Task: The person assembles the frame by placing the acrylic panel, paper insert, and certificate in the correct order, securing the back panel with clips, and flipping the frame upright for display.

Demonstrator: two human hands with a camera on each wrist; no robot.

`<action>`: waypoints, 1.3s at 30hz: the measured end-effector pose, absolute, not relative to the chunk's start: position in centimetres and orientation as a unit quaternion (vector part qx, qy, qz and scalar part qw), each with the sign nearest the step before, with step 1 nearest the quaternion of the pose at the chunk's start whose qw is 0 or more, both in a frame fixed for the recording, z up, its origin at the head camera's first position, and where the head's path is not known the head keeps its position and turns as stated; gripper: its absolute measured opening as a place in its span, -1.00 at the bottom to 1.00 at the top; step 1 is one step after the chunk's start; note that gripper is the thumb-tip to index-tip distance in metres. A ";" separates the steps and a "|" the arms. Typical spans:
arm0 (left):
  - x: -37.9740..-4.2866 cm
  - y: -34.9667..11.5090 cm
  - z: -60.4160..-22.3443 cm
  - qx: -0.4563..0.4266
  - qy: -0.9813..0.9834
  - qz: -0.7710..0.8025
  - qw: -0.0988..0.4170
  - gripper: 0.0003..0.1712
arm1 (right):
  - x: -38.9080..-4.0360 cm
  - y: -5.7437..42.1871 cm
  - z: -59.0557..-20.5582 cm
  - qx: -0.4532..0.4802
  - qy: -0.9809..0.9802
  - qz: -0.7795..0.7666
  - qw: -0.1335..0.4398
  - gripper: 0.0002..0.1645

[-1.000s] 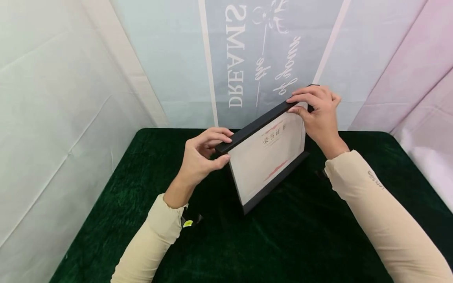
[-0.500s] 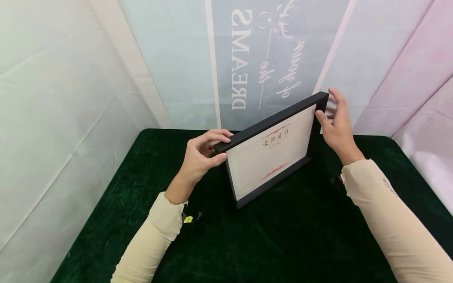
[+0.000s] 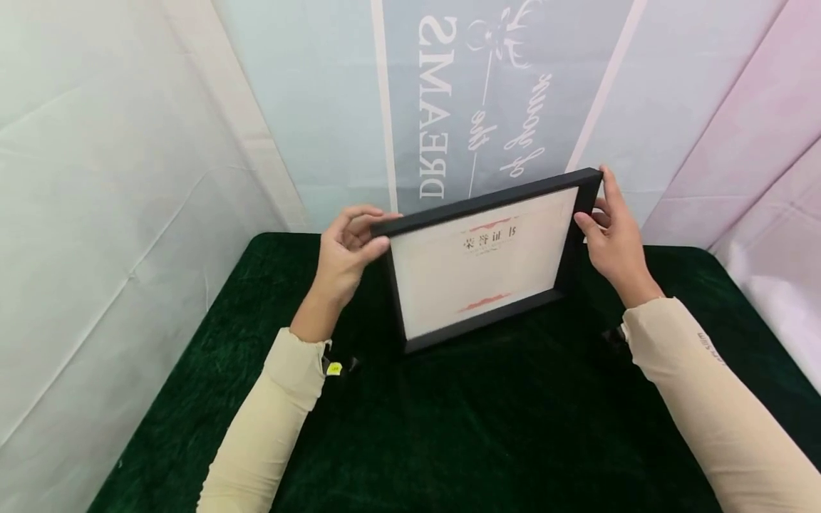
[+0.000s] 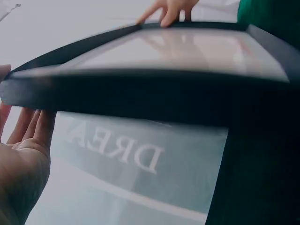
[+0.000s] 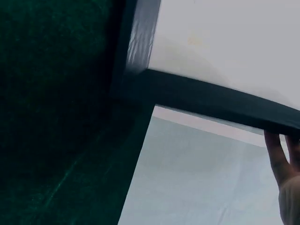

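Note:
A black picture frame [image 3: 490,201] stands nearly upright on the green cloth, leaning back a little. Inside it is a white certificate [image 3: 487,274] with red trim and Chinese characters. My left hand [image 3: 343,253] grips the frame's upper left corner, thumb in front and fingers behind. At the upper right, my right hand [image 3: 617,239] holds the side edge between thumb and fingers. In the left wrist view, the left fingers [image 4: 35,124] lie against the black edge. The right wrist view shows right fingers [image 5: 279,154] touching the frame's side.
Dark green velvet cloth [image 3: 487,427] covers the table. A pale blue backdrop [image 3: 321,121] with mirrored lettering hangs behind it. White fabric [image 3: 115,214] encloses the left side, and pinkish fabric [image 3: 737,142] hangs on the right.
The right hand has shifted from the top edge to the right side edge. The frame has turned to face the camera more squarely, its left end moving back and left with the left hand.

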State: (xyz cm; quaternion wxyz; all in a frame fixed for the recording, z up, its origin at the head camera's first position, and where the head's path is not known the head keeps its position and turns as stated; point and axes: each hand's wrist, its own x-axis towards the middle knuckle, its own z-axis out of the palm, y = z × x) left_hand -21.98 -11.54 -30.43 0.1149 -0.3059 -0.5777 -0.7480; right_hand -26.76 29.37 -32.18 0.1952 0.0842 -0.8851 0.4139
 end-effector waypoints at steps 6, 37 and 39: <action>-24.2 -12.3 -30.7 -0.182 -0.600 -0.766 0.142 -0.79 | -26.3 29.3 -32.3 0.110 -0.884 0.397 0.223 -0.04; -26.1 -12.4 -33.0 -0.188 -0.795 -0.520 0.248 -0.27 | -23.7 30.3 -32.7 0.139 -0.890 0.358 0.247 0.10; -26.3 -12.1 -33.0 -0.188 -0.802 -0.516 0.237 -0.28 | -23.5 30.6 -32.9 0.132 -0.891 0.359 0.244 0.10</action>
